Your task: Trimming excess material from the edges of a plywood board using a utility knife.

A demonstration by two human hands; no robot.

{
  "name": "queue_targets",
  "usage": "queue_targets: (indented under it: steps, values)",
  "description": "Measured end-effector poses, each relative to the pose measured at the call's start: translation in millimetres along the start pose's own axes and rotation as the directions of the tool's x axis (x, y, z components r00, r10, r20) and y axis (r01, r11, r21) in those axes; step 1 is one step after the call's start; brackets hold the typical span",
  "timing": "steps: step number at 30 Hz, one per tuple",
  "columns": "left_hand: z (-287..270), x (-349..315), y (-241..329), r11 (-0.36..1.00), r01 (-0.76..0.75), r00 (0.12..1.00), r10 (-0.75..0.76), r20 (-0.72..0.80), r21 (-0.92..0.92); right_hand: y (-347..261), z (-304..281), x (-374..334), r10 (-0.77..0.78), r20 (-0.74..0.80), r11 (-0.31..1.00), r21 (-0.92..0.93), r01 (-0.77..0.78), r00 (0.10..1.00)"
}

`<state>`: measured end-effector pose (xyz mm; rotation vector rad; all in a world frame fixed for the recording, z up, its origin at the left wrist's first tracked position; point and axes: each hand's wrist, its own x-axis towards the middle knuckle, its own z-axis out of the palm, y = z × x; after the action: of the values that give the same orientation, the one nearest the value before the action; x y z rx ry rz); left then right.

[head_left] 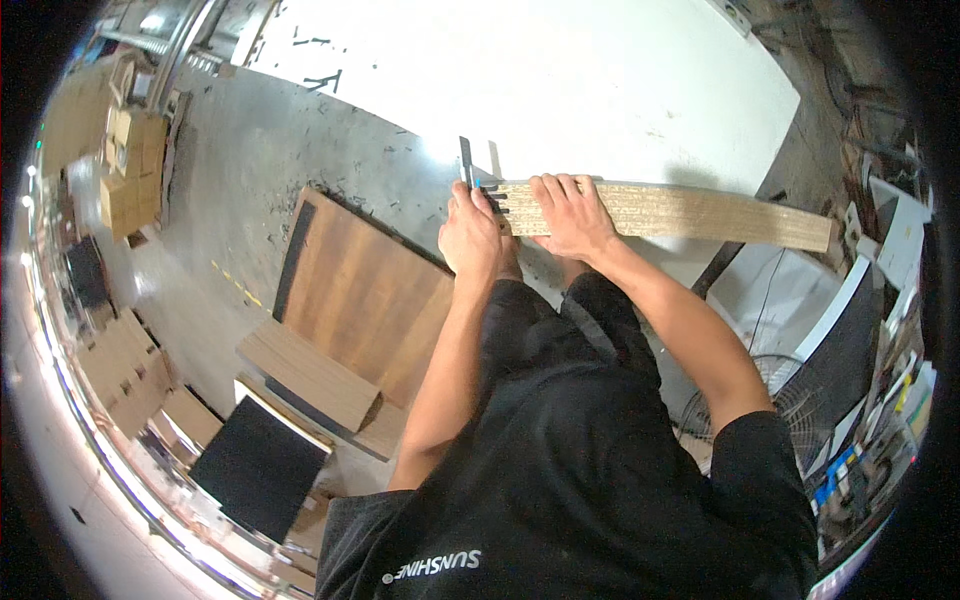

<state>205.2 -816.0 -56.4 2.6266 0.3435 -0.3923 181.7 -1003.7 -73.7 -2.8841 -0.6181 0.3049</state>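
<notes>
A stack of narrow wood-grain boards lies along the near edge of the white table, its right end jutting past the table. My right hand is closed over the stack near its left end, fingers across the far edge and thumb on the near side. At that left end my left hand is closed round what looks like a utility knife, its dark flat blade pointing away from me. Dark strips stick out at the boards' end beside my left fingers. My left palm and most of the knife's handle are hidden.
The white table spreads out ahead, with thin black offcuts at its far left. Brown panels lean at left, near a black panel and cardboard boxes. A caged fan stands near my right elbow.
</notes>
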Motion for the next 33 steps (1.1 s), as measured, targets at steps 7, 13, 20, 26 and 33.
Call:
queue_targets:
  steps: [7, 13, 20, 26, 33]
  values:
    - [-2, -7, -63, 0.921, -0.049, 0.996, 0.074, 0.050, -0.386, -7, -4, -1, 0.034, 0.029, 0.999, 0.039, -0.035, 0.999]
    - [0, -86, -121, 0.868, -0.280, 0.960, 0.249, -0.127, -0.410, -9, 4, 1, 0.034, -0.006, 0.998, -0.058, -0.034, 0.999]
    - [-11, -89, -108, 0.954, -0.291, 0.957, 0.291, -0.013, -0.069, -11, 4, 5, -0.053, -0.177, 0.999, -0.021, 0.050, 0.983]
    - [-22, -68, -109, 0.940, -0.339, 0.940, 0.337, 0.043, 0.034, -12, 5, 5, -0.096, -0.253, 0.995, -0.013, 0.096, 0.963]
    - [-31, -54, -115, 0.885, -0.446, 0.894, 0.432, 0.119, 0.135, -9, 5, 6, 0.034, -0.060, 0.999, 0.041, -0.032, 0.998]
